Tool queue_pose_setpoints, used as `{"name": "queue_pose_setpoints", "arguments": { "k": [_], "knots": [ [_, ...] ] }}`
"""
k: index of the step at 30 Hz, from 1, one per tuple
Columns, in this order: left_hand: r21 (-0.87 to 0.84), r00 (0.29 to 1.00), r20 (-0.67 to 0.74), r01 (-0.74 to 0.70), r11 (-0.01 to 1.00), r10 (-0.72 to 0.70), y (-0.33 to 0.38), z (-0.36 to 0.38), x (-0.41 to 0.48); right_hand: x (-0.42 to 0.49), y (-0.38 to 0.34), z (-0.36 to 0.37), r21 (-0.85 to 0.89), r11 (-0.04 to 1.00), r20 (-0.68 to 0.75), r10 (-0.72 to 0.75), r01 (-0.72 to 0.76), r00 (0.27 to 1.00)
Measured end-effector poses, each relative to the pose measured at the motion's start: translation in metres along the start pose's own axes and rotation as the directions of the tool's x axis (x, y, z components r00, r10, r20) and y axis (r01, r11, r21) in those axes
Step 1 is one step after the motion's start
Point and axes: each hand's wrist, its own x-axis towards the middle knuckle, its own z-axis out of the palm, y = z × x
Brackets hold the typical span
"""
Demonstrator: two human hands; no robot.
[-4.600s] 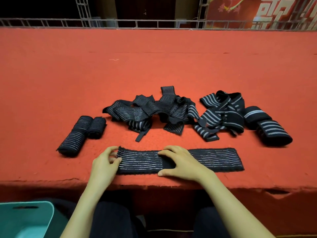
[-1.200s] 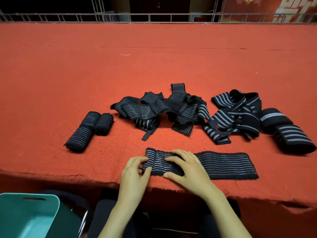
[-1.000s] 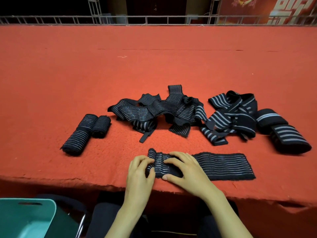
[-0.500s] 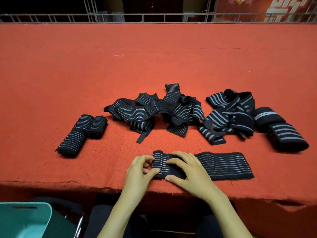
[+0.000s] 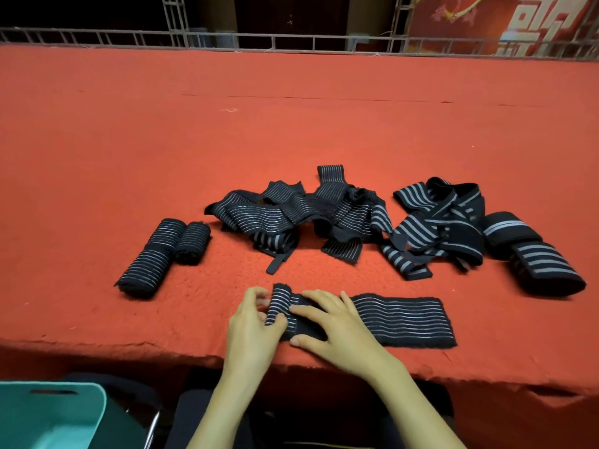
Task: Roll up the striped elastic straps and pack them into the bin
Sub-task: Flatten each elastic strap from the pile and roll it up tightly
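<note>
Strap (image 5: 402, 319) at near table (image 5: 291, 124) edge: left end rolled, most length flat. Left hand (image 5: 252, 322) grips rolled end; right hand (image 5: 337, 328) flat, pressing it. Thin-striped rolls (image 5: 162, 254) left, wide-striped rolls (image 5: 531, 254) right, unpacked. Loose pile (image 5: 291, 218) centre unrolled. Bin (image 5: 48, 416) near left; no strap seen inside.

Striped straps (image 5: 291, 218) on red table (image 5: 291, 124)

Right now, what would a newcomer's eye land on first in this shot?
Front and centre, the left hand grips the rolled end of a striped strap while the right hand presses on it. Behind lies a tangled pile of loose straps, with finished rolls to its left. A teal bin sits bottom left.
</note>
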Motion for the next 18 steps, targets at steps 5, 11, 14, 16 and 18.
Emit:
{"name": "queue_pose_setpoints", "arguments": {
  "k": [5,11,14,16,18],
  "knots": [
    [0.096,0.993,-0.120,0.004,0.995,0.007,-0.016,-0.025,0.002,0.021,-0.026,0.011,-0.003,1.000,0.071,-0.025,0.025,0.997],
    [0.210,0.957,-0.083,-0.255,0.944,0.277,-0.025,-0.011,-0.002,0.015,-0.013,0.007,0.011,0.999,-0.010,0.032,-0.032,0.999],
    [0.172,0.935,-0.008,-0.347,0.922,0.354,-0.026,-0.006,-0.003,0.007,0.001,0.000,0.021,0.998,-0.021,0.058,-0.058,0.998],
    [0.138,0.936,0.041,-0.352,0.926,0.350,-0.021,-0.007,-0.005,0.003,0.007,-0.002,0.022,0.998,-0.031,0.061,-0.060,0.998],
    [0.089,0.947,0.083,-0.316,0.945,0.309,-0.019,-0.011,-0.005,0.000,0.012,-0.003,0.015,0.998,-0.042,0.064,-0.063,0.997]
  ]
}}
